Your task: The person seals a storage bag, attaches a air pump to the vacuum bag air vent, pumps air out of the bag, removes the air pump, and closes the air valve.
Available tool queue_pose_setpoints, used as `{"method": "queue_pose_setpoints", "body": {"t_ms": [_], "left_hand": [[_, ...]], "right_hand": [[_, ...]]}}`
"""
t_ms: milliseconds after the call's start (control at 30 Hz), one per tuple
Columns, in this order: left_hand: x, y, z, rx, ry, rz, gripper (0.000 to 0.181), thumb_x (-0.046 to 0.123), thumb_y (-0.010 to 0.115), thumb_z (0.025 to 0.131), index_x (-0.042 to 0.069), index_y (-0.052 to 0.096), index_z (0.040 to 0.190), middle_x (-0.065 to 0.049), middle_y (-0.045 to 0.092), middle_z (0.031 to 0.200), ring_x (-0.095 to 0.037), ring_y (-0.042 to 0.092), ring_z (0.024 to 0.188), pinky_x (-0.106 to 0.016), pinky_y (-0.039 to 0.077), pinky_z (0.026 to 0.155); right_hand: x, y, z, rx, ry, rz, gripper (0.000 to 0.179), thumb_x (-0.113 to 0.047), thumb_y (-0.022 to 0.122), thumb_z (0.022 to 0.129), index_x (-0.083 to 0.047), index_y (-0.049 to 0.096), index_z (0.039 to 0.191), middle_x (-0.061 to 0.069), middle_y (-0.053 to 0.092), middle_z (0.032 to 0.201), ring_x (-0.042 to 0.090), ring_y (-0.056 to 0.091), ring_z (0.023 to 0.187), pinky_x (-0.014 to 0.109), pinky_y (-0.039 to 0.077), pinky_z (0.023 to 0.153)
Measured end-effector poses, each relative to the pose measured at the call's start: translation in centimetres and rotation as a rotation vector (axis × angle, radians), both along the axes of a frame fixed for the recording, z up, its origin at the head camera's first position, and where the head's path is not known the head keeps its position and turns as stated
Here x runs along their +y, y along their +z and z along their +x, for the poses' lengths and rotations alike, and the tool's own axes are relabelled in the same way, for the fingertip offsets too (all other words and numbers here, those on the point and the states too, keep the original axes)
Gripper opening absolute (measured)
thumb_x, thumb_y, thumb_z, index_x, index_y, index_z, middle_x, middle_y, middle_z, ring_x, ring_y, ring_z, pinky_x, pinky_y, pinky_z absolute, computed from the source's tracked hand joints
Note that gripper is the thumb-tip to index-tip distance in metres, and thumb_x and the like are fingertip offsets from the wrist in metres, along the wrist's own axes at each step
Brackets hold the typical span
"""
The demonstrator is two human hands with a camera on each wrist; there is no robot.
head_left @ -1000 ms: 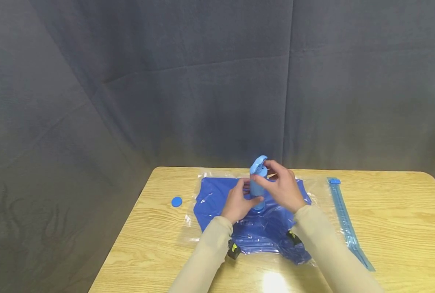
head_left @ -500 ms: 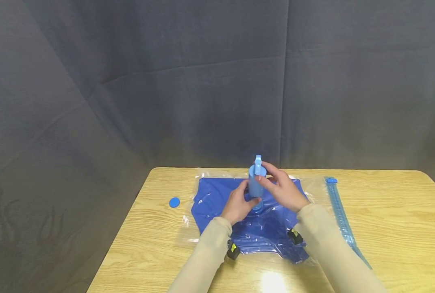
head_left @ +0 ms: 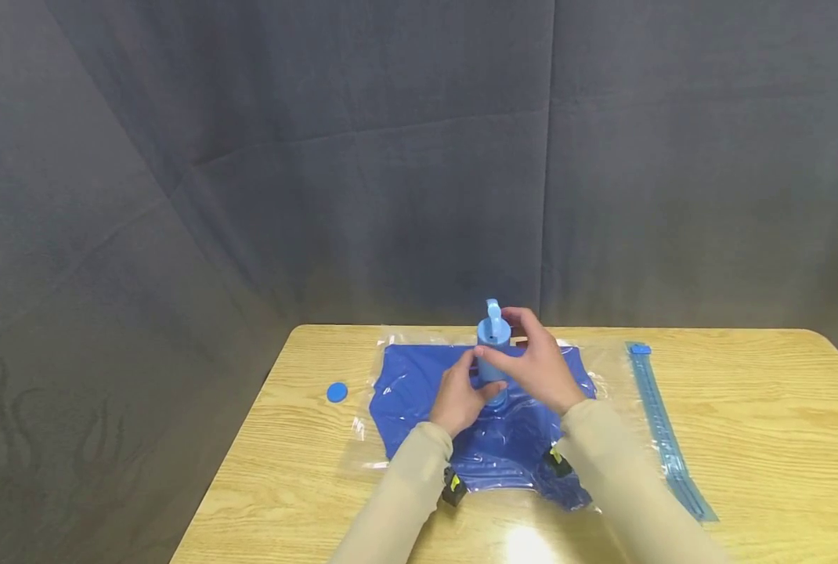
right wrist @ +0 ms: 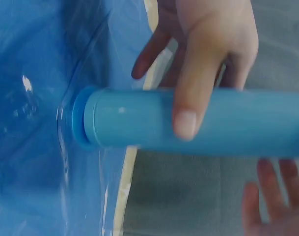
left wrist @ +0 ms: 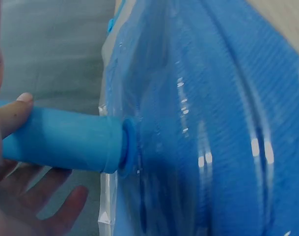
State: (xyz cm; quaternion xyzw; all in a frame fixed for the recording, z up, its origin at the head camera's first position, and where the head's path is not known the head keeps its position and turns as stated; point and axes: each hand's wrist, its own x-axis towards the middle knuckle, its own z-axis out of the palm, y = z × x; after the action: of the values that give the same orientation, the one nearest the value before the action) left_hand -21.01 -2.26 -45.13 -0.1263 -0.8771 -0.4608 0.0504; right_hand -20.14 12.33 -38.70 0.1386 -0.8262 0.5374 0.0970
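A light blue cylindrical hand pump point(head_left: 490, 366) stands upright with its base on the round blue valve point(head_left: 498, 401) of a clear vacuum bag point(head_left: 612, 376). Blue fabric point(head_left: 412, 376) lies creased inside the bag. Around the pump's lower body my left hand point(head_left: 456, 395) holds on, its thumb across the near side. My right hand point(head_left: 540, 364) grips higher up, thumb in front and fingers behind, just below the tilted loop handle point(head_left: 493, 315). In the left wrist view the pump point(left wrist: 61, 137) meets the valve; the right wrist view shows its smooth body point(right wrist: 139, 120).
A round blue cap point(head_left: 337, 392) lies on the wooden table point(head_left: 278, 446) left of the bag. Along the bag's right end runs a blue zip strip point(head_left: 662, 423) with a slider point(head_left: 641, 349) at its far end. A grey curtain point(head_left: 419, 196) hangs behind.
The pump's loop handle has swung round from leaning right to leaning slightly left, and my right thumb has moved left across the pump's front. My left hand keeps almost the same place.
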Motion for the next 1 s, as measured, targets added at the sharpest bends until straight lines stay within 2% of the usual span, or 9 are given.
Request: {"method": "queue_pose_setpoints", "body": {"t_ms": [133,267,367,567,667,867,1000], "left_hand": [[0.3,-0.4,0.1,0.069,0.052,-0.015,0.053,0.027,0.078,0.081,0.012,0.054,0.125,-0.012,0.068,0.118,-0.026,0.067,0.106,-0.037,0.054,0.090],[0.6,-0.5,0.0,0.102,0.097,-0.043,0.057,0.025,0.079,0.078,0.012,0.052,0.126,-0.011,0.070,0.113,-0.025,0.069,0.100,-0.034,0.056,0.086],[0.7,-0.6,0.0,0.106,0.117,-0.046,0.058,0.024,0.080,0.076,0.011,0.052,0.126,-0.011,0.070,0.109,-0.023,0.069,0.097,-0.033,0.056,0.083],[0.8,-0.7,0.1,0.095,0.147,-0.045,0.054,0.024,0.081,0.075,0.012,0.054,0.121,-0.010,0.071,0.106,-0.022,0.069,0.094,-0.032,0.055,0.081],[0.7,-0.8,0.1,0.081,0.138,-0.036,0.053,0.024,0.080,0.076,0.012,0.054,0.121,-0.010,0.070,0.109,-0.022,0.069,0.096,-0.033,0.055,0.083],[0.2,-0.7,0.0,0.033,0.075,0.011,0.056,0.025,0.079,0.078,0.011,0.052,0.125,-0.010,0.068,0.115,-0.023,0.067,0.101,-0.033,0.054,0.087],[-0.2,-0.7,-0.1,0.010,0.025,0.037,0.058,0.028,0.079,0.079,0.011,0.051,0.128,-0.010,0.065,0.120,-0.024,0.065,0.107,-0.034,0.053,0.092]], "right_hand": [[-1.0,0.0,0.1,0.029,-0.121,0.020,0.066,-0.032,0.081,0.077,-0.006,0.046,0.127,0.012,0.060,0.118,0.027,0.057,0.108,0.041,0.048,0.088],[-1.6,0.0,0.4,0.040,-0.196,0.051,0.062,-0.034,0.081,0.076,-0.007,0.047,0.121,0.011,0.062,0.111,0.026,0.059,0.101,0.036,0.046,0.079],[-1.7,-0.1,0.5,0.061,-0.220,0.074,0.058,-0.034,0.080,0.078,-0.008,0.049,0.118,0.011,0.064,0.109,0.025,0.061,0.098,0.034,0.045,0.075],[-1.7,-0.2,0.5,0.086,-0.216,0.103,0.054,-0.034,0.079,0.079,-0.008,0.050,0.116,0.012,0.065,0.105,0.025,0.061,0.093,0.031,0.043,0.070],[-1.6,-0.1,0.6,0.096,-0.211,0.118,0.052,-0.034,0.079,0.079,-0.009,0.050,0.115,0.012,0.066,0.104,0.025,0.061,0.091,0.031,0.043,0.069],[-1.2,-0.1,0.4,0.131,-0.201,0.172,0.049,-0.036,0.079,0.079,-0.011,0.052,0.111,0.012,0.068,0.099,0.026,0.064,0.089,0.036,0.048,0.069],[-0.6,0.0,0.3,0.118,-0.141,0.196,0.049,-0.037,0.077,0.080,-0.013,0.053,0.115,0.011,0.070,0.098,0.028,0.068,0.093,0.042,0.054,0.074]]}}
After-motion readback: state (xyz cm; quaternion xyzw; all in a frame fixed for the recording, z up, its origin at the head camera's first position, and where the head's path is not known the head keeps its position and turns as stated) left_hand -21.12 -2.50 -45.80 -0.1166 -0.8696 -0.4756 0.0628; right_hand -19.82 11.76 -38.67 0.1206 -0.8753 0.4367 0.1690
